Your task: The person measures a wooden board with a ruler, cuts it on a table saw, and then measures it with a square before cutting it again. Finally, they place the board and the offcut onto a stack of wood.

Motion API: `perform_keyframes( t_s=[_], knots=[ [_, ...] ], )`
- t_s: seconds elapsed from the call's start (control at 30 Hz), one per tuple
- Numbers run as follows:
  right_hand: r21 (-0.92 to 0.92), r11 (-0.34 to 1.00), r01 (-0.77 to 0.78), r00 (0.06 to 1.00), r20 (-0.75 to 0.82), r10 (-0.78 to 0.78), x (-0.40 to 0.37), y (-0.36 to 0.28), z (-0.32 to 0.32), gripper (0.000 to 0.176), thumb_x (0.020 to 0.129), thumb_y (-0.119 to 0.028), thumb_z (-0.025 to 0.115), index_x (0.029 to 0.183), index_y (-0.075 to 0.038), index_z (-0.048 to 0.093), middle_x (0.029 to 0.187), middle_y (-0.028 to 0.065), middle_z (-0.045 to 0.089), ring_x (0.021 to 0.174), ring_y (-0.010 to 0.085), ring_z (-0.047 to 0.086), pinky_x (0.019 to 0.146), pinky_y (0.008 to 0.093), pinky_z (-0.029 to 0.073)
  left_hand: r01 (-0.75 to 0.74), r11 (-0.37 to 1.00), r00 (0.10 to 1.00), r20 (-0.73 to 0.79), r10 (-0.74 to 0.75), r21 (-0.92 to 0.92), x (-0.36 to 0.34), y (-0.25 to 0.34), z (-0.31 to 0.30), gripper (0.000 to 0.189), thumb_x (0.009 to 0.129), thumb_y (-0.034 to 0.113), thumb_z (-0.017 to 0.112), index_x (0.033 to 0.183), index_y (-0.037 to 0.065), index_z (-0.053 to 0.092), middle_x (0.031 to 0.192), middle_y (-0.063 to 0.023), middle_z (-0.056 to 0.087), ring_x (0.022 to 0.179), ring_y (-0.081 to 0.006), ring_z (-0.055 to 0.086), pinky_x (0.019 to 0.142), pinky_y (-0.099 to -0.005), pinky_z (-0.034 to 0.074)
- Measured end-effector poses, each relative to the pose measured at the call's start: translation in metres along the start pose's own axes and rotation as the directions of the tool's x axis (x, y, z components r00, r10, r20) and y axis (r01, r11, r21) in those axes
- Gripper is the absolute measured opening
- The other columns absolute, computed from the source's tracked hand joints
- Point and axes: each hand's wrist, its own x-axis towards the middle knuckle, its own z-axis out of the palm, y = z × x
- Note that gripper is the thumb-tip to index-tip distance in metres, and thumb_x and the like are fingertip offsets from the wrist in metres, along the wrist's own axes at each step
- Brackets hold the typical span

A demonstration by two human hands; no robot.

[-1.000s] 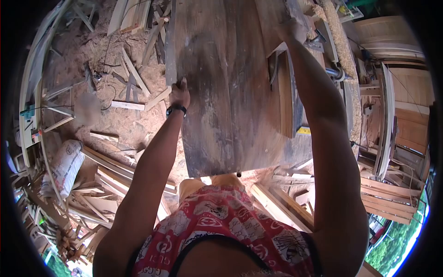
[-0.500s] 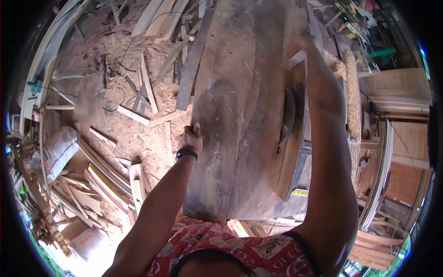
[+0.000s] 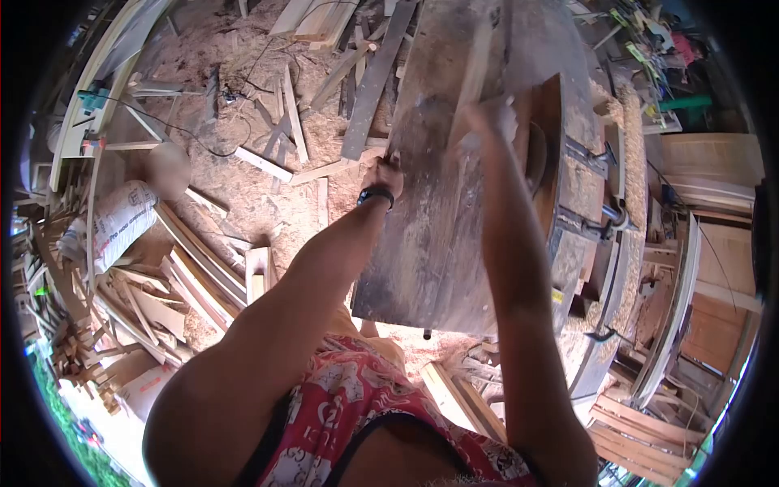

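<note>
A worn wooden saw table (image 3: 406,276) stretches away in front of me. At its left edge, my left hand (image 3: 385,174), with a dark band on the wrist, is closed on the board's side. My right hand (image 3: 485,120) is over the tabletop, left of the blade, blurred by motion. Closed in it is a pale piece of wood (image 3: 506,124), its shape smeared. The round saw blade (image 3: 535,156) rises from the table to the right of this hand. Alongside the blade stands an upright brown wooden fence board (image 3: 549,109).
Metal clamps (image 3: 610,215) line the table's right side, near a sawdust-covered beam (image 3: 631,162). Offcuts (image 3: 295,114) and a cable lie on the sawdust floor to the left. A white sack (image 3: 126,219) leans by stacked wood strips (image 3: 199,252). Wooden panels (image 3: 714,325) stand at right.
My right hand has come from beyond the blade on the right to the left over the tabletop, with the pale piece of wood. My left hand stays at the table edge; the view has shifted.
</note>
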Motion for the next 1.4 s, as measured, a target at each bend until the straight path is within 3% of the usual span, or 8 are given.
perform_keyframes(
  t_s=[0.33, 0.43, 0.57, 0.7, 0.97, 1.13, 1.27, 1.4],
  knots=[
    [0.261, 0.954, 0.151, 0.987, 0.007, -0.158, -0.3, 0.181, 0.008, 0.075, 0.068, -0.023, 0.083, 0.131, -0.006, 0.046, 0.111, 0.0279, 0.064, 0.101, 0.0427, 0.065, 0.088, 0.0473, 0.053, -0.689, 0.724, 0.72, 0.091, 0.688, -0.032, -0.072, -0.048, -0.071, 0.073, 0.088, 0.05, 0.065, 0.14, 0.004, 0.044, 0.132, -0.0211, 0.057, 0.112, -0.0369, 0.061, 0.094, -0.0493, 0.05],
    [0.721, 0.686, -0.098, 0.931, 0.31, -0.193, -0.352, 0.26, -0.004, 0.076, 0.069, -0.023, 0.084, 0.13, 0.004, 0.048, 0.108, 0.0183, 0.068, 0.097, 0.034, 0.068, 0.087, 0.0434, 0.055, 0.31, 0.911, 0.508, 0.857, 0.083, -0.272, -0.125, -0.098, -0.074, 0.08, 0.086, 0.052, 0.07, 0.143, 0.005, 0.041, 0.133, -0.0169, 0.058, 0.111, -0.0315, 0.063, 0.09, -0.0472, 0.053],
    [0.816, 0.035, -0.577, 0.796, 0.572, -0.197, -0.427, 0.316, -0.014, 0.065, 0.077, -0.011, 0.073, 0.134, 0.007, 0.048, 0.123, 0.0151, 0.063, 0.111, 0.027, 0.063, 0.097, 0.0396, 0.051, 0.605, 0.696, 0.247, 0.922, 0.298, -0.387, -0.221, -0.146, -0.081, 0.07, 0.09, 0.047, 0.068, 0.136, -0.001, 0.046, 0.119, -0.0103, 0.063, 0.099, -0.0221, 0.064, 0.093, -0.0381, 0.052],
    [0.773, -0.08, -0.63, 0.762, 0.595, -0.255, -0.453, 0.37, 0.011, 0.055, 0.091, -0.021, 0.064, 0.138, 0.003, 0.047, 0.131, 0.0145, 0.06, 0.118, 0.0267, 0.06, 0.101, 0.0398, 0.049, 0.393, 0.588, 0.434, 0.706, 0.56, -0.707, -0.275, -0.158, -0.062, 0.055, 0.083, 0.021, 0.077, 0.129, 0.003, 0.054, 0.11, -0.0094, 0.067, 0.092, -0.0167, 0.066, 0.081, -0.0295, 0.053],
    [0.708, 0.051, -0.704, 0.666, 0.684, -0.299, -0.436, 0.413, 0.071, 0.075, 0.101, -0.063, 0.027, 0.144, -0.003, 0.041, 0.136, 0.0134, 0.055, 0.122, 0.0243, 0.056, 0.101, 0.0388, 0.049, -0.333, 0.594, 0.443, 0.434, 0.784, -0.733, -0.385, -0.103, -0.033, 0.081, 0.078, 0.026, 0.082, 0.14, 0.0, 0.037, 0.126, -0.0131, 0.059, 0.115, -0.0212, 0.059, 0.095, -0.0353, 0.05],
    [0.834, 0.053, -0.549, 0.748, 0.518, -0.415, -0.465, 0.422, 0.117, 0.07, 0.098, -0.066, 0.036, 0.132, -0.007, 0.052, 0.116, 0.0109, 0.063, 0.103, 0.025, 0.063, 0.088, 0.0412, 0.054, -0.569, 0.746, 0.695, 0.281, 0.661, -0.347, -0.447, -0.111, 0.001, 0.116, 0.069, 0.018, 0.081, 0.15, -0.006, 0.003, 0.136, -0.0408, 0.042, 0.124, -0.0475, 0.051, 0.104, -0.0434, 0.043],
    [0.613, 0.611, -0.502, 0.672, 0.721, -0.171, -0.444, 0.456, 0.117, 0.064, 0.095, -0.063, 0.046, 0.128, -0.009, 0.059, 0.112, 0.0109, 0.068, 0.099, 0.0225, 0.065, 0.082, 0.0381, 0.051, -0.643, 0.716, 0.678, 0.233, 0.697, -0.274, -0.467, -0.14, 0.016, 0.109, 0.066, 0.005, 0.07, 0.15, -0.007, 0.002, 0.136, -0.0414, 0.042, 0.119, -0.051, 0.053, 0.099, -0.0462, 0.047],
    [0.273, 0.909, 0.315, 0.936, -0.246, -0.25, -0.322, 0.496, 0.077, 0.022, 0.081, -0.017, 0.055, 0.088, -0.005, 0.072, 0.09, 0.0237, 0.07, 0.085, 0.0422, 0.067, 0.075, 0.0484, 0.053, -0.587, 0.763, 0.71, 0.279, 0.646, -0.271, -0.487, -0.137, 0.002, 0.109, 0.068, 0.005, 0.069, 0.151, -0.006, -0.001, 0.134, -0.0414, 0.044, 0.119, -0.0527, 0.051, 0.099, -0.0479, 0.046]
  ],
)
